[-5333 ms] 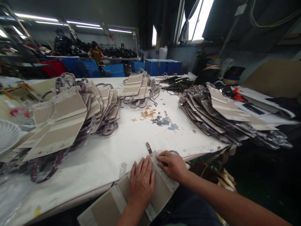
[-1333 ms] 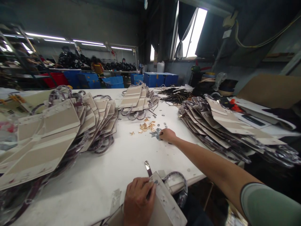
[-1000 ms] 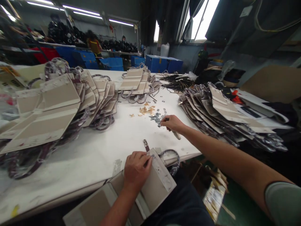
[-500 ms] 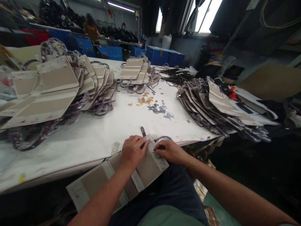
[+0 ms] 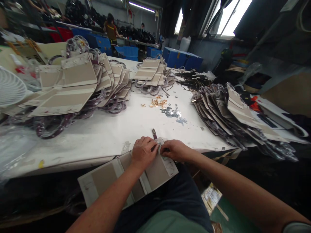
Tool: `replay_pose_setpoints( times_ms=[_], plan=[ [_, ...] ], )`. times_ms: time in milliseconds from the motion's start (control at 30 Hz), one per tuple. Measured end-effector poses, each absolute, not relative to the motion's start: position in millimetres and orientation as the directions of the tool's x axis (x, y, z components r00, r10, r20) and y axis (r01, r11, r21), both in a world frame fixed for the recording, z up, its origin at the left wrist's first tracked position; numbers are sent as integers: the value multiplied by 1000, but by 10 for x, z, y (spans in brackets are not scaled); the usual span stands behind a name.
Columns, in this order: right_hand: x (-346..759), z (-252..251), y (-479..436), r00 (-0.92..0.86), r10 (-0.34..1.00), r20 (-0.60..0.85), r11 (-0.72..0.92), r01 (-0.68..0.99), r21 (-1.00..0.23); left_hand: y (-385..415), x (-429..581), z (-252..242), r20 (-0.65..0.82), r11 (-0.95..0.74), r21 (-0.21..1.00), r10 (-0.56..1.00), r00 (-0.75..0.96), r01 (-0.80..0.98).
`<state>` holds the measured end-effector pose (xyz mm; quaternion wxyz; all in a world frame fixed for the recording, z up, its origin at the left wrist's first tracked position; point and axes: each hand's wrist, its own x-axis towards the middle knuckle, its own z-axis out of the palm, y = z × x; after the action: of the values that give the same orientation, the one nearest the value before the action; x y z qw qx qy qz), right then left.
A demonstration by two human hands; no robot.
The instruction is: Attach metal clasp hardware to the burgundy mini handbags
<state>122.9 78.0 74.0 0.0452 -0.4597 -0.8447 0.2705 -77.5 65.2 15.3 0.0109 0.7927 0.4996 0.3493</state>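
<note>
A beige folding bag panel (image 5: 156, 173) with pale bands lies across my lap and against the table edge. A short dark strap tab (image 5: 154, 133) with metal fittings at its tip sticks out past its far end. My left hand (image 5: 144, 152) rests on the panel near that end, fingers bent and gripping it beside the tab. Close on its right, my right hand (image 5: 173, 150) is closed in a pinch over the panel's end edge. Whatever sits between those fingertips is too small and covered to make out.
Gold metal fittings (image 5: 158, 103) and small silver plates (image 5: 171, 112) lie scattered mid-table. Stacks of similar panels with plastic-wrapped handles stand left (image 5: 65, 94), behind (image 5: 148, 72) and right (image 5: 218, 113). Dark straps (image 5: 191, 79) lie at the back. A person (image 5: 111, 30) stands beyond blue bins.
The view has swung left, so the table's contents sit further right in it. My right hand has moved up the panel's end, closer to my left fingertips. The left hand keeps its hold.
</note>
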Motion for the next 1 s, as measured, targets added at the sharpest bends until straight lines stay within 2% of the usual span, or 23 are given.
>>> replay_pose_setpoints(
  times_ms=[233, 433, 600, 867, 1000],
  plan=[
    [1204, 751, 665, -549, 827, -121, 485, 805, -341, 660, -774, 167, 539, -502, 365, 801, 262, 784],
    [1208, 685, 575, -488, 870, -77, 447, 844, -297, 655, -768, 178, 541, -503, 360, 799, 264, 786],
    [1221, 609, 519, -433, 901, -33, 403, 862, -308, 649, -773, 178, 547, -506, 361, 795, 261, 784],
    [1301, 620, 481, -522, 852, -23, 469, 784, -406, 651, -780, 167, 555, -511, 359, 789, 262, 781],
    [1361, 580, 444, -504, 863, -35, 444, 790, -423, 657, -778, 153, 552, -512, 359, 790, 265, 780]
  ],
)
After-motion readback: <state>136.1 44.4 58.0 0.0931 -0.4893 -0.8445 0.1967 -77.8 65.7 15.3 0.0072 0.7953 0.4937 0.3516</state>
